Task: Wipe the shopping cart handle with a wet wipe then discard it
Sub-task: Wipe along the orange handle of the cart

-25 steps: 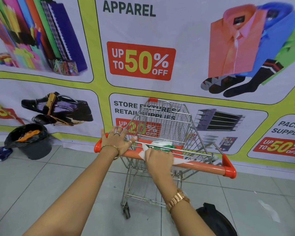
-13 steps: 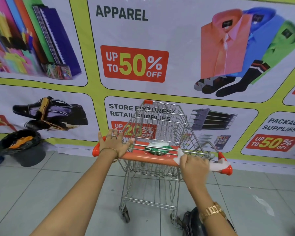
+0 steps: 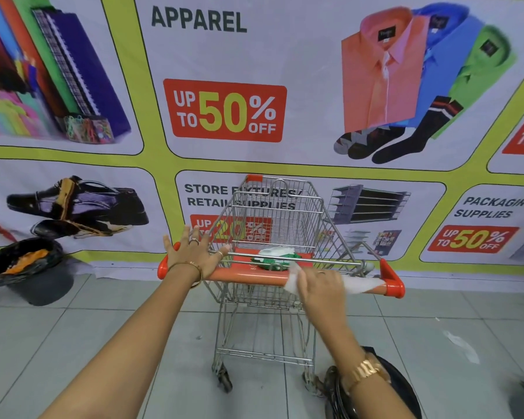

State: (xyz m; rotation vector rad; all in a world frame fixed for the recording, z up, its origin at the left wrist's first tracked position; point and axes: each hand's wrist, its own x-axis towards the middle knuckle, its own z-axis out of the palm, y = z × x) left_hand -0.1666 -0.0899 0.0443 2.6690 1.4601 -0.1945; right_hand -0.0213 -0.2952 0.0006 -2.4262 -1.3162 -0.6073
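Observation:
A small wire shopping cart (image 3: 273, 225) stands in front of me with an orange handle (image 3: 248, 278) running across its near side. My left hand (image 3: 194, 252) rests flat on the handle's left end, fingers spread. My right hand (image 3: 319, 290) presses a white wet wipe (image 3: 360, 284) onto the right half of the handle; the wipe drapes over the bar toward its right end cap. A green and white wipes pack (image 3: 277, 258) lies on the orange child seat flap behind the handle.
A black lined bin (image 3: 28, 273) with orange waste stands on the tiled floor at the left, against a printed banner wall. A black bag (image 3: 400, 388) lies on the floor under my right forearm. A white scrap (image 3: 463, 346) lies on the tiles at the right.
My right hand slid the wipe along the handle from the middle toward the right end, then came back a little leftward. My left hand stayed on the left end.

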